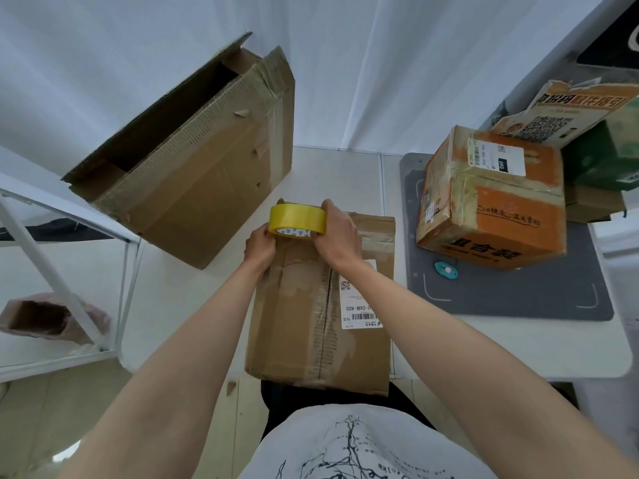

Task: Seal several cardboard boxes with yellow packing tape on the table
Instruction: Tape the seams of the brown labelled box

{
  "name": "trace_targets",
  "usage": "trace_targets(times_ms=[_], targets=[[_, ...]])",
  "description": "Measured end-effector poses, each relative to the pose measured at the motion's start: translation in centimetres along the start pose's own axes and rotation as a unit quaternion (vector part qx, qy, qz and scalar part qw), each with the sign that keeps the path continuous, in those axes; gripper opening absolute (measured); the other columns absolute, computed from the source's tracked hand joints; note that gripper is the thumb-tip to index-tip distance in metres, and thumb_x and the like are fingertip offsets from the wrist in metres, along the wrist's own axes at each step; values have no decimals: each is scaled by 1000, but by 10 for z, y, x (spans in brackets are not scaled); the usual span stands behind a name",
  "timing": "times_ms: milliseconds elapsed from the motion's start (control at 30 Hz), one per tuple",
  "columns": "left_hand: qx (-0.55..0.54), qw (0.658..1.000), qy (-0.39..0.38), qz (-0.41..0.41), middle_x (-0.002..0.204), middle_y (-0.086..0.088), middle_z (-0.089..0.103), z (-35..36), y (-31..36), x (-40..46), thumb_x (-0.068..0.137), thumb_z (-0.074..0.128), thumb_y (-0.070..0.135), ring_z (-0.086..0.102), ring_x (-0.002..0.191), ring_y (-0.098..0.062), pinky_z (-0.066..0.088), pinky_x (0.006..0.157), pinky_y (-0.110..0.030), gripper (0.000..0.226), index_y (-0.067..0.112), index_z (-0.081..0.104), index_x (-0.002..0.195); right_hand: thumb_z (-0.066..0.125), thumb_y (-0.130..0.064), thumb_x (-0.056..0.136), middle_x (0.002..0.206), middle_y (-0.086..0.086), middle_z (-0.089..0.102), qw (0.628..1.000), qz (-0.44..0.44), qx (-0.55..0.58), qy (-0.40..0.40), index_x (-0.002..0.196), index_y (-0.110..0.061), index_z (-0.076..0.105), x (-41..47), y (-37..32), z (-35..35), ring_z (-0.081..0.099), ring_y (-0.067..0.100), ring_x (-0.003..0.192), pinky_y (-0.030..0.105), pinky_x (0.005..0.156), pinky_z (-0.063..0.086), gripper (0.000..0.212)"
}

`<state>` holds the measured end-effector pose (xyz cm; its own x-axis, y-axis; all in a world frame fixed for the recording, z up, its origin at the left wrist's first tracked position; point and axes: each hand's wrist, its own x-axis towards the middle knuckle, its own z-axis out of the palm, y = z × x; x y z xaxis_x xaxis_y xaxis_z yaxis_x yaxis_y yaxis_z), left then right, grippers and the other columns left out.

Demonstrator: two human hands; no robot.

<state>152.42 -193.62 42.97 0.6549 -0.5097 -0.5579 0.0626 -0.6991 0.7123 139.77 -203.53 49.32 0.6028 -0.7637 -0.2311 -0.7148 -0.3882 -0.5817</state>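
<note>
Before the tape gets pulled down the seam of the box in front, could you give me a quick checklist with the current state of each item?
1. Roll in hand: ok. The right hand grips the yellow tape roll at the far end of the brown box.
2. Tape end held: cannot tell. The left hand pinches at the roll's lower edge, but the loose end is hidden.
3. Flaps closed: ok. The centre seam looks shut and bare of yellow tape.
4. Box supported: not ok. Its near end overhangs the table.
5. Cutter reachable: ok. The teal cutter lies on the grey mat.
</note>
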Motion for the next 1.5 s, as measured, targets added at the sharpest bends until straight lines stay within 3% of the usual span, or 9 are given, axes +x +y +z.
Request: trace_targets(times_ms=[100, 233, 367, 500, 633, 800, 1000, 1300, 1500], targets=[[14, 1000, 11, -11, 138, -17, 60, 1, 0, 5, 109, 33, 42, 52, 129, -39, 43, 106, -47, 47, 16, 63, 133, 57, -1, 81, 98, 1, 54, 999, -11, 37, 16, 101, -18, 44, 2, 11, -16, 55, 28, 90, 35, 65, 35, 29], [3, 1000, -1, -25, 148, -13, 53, 4, -2, 11, 106, 27, 57, 45, 138, -37, 37, 115, -51, 63, 16, 53, 146, 54, 7, 80, 102, -3, 52, 991, 1, 50, 126, 106, -19, 50, -4, 64, -54, 53, 24, 99, 38, 71, 41, 37], [19, 999, 27, -26, 149, -15, 52, 11, -3, 10, 107, 25, 56, 43, 139, -38, 35, 116, -52, 64, 15, 51, 147, 54, 9, 82, 112, 5, 50, 986, -89, 2, 144, 117, -17, 52, -21, 88, -62, 50, 23, 98, 44, 74, 50, 43], [33, 999, 26, -26, 152, -13, 49, 8, -4, 10, 107, 23, 56, 40, 142, -36, 32, 118, -49, 64, 14, 48, 149, 40, -14, 90, 109, 13, 47, 978, -148, -56, 140, 121, -18, 52, -20, 95, -61, 47, 28, 99, 40, 75, 46, 34], [114, 989, 84, 39, 163, -6, 34, 15, 4, -5, 110, 21, 47, 29, 150, -29, 26, 120, -47, 55, 23, 30, 158, 57, 5, 85, 104, 14, 45, 971, -167, -101, 138, 122, -16, 57, -19, 92, -61, 45, 29, 94, 42, 76, 45, 43], [340, 884, 64, 314, 170, -2, -10, 24, -5, -17, 110, 21, 46, -12, 155, -11, 0, 128, -35, 66, 13, -2, 162, 61, 9, 81, 105, 15, 46, 965, -184, -139, 125, 126, -17, 59, -14, 86, -64, 46, 30, 95, 35, 76, 33, 53], [483, 818, 8, 313, 167, -9, -22, 27, -20, -11, 97, 11, 75, -22, 154, -19, -8, 127, -39, 94, 10, -14, 160, 63, 12, 76, 108, 11, 45, 961, -212, -143, 105, 131, -25, 50, -14, 80, -55, 44, 26, 94, 36, 73, 36, 68], [486, 826, -11, 286, 165, -9, -26, 47, -3, -25, 97, 10, 72, -27, 152, -23, -13, 125, -42, 90, 13, -18, 159, 55, 12, 80, 127, 8, 44, 984, -140, 78, 81, 139, -17, 44, -19, 92, -49, 47, 23, 117, 35, 96, 44, 66], [422, 832, -66, 354, 170, -4, -8, 76, -3, -34, 102, 18, 63, -23, 153, -15, -8, 127, -40, 79, 16, 1, 163, 58, -7, 95, 126, 7, 50, 988, -83, 124, 38, 138, -17, 42, -25, 104, -39, 50, 18, 104, 32, 84, 39, 47]])
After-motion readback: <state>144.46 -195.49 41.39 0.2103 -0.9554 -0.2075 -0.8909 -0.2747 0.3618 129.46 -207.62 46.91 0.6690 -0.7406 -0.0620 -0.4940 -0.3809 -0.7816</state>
